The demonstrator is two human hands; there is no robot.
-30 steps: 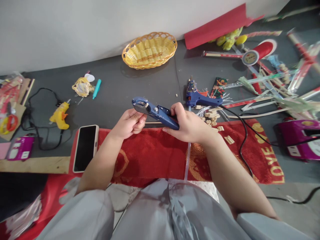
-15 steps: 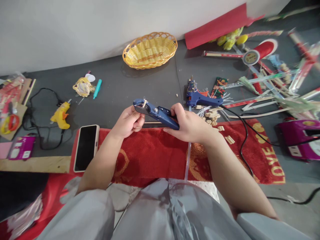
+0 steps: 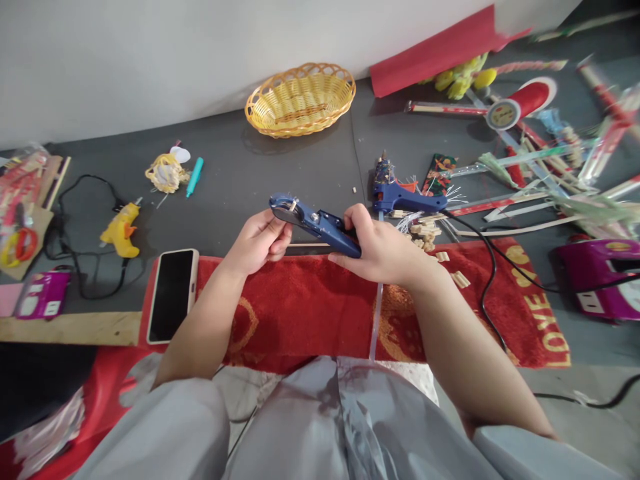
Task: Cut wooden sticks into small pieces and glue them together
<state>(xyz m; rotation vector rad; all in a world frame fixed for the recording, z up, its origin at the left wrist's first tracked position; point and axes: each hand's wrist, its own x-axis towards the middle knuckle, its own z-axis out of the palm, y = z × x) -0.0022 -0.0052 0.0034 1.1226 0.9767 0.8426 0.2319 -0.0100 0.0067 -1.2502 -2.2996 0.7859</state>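
At the far left, a bundle of plastic packets (image 3: 23, 183) is cut off by the frame, its contents hard to make out. A yellow glue gun (image 3: 121, 230) lies on the desk (image 3: 225, 173), near a phone (image 3: 173, 298). The left hand (image 3: 263, 240) has its thumb against curled fingers at the head of a blue hand tool (image 3: 320, 227); these cover whatever might be between them, so I cannot tell whether this grip is pinching anything. A small pale stick piece (image 3: 293, 206) shows at the tool's head, its lower end hidden. The right hand (image 3: 377, 243) is clenched around the tool's handles, whose ends vanish into the palm, so the tool slants from this grip up and leftward to the left fingertips, above a red towel (image 3: 305, 307). A translucent strip (image 3: 376, 327) passes behind the right hand. Just beyond that hand, cut stick pieces (image 3: 424, 231) are partly covered, below a blue glue gun (image 3: 410, 199). At the right edge, a purple box (image 3: 595, 277) is cut off.
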